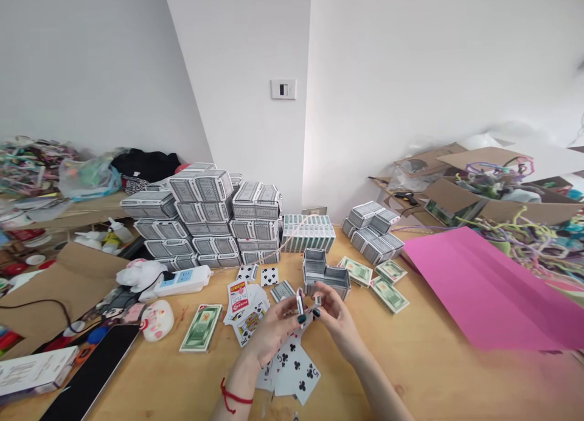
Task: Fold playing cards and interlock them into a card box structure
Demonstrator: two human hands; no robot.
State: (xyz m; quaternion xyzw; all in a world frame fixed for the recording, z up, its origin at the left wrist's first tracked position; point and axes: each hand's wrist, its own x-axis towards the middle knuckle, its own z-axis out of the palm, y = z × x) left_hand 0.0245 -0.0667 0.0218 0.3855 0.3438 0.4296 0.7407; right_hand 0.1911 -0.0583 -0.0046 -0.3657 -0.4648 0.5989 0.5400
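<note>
My left hand (274, 325) is pinched on a folded playing card (300, 302), its thumb and index finger on the edge. Close beside it, my right hand (336, 319) pinches a small card edge (318, 300); whether this belongs to the same card I cannot tell. Under my hands lie loose face-up cards, a five of clubs (297, 372) on top. Just beyond my fingers stands an open L-shaped piece of folded cards (326, 274) with patterned grey backs. A fan of cards (250, 314) lies left of my left hand, with a red-and-white card (238, 296) on it.
Stacked blocks of folded cards (201, 208) stand at the back left, with more blocks (374, 231) at the back right. Green card packs (201, 328) lie on both sides. A power strip (185, 281), a dark tablet-like slab (91, 375) and a pink sheet (488, 287) flank the work area.
</note>
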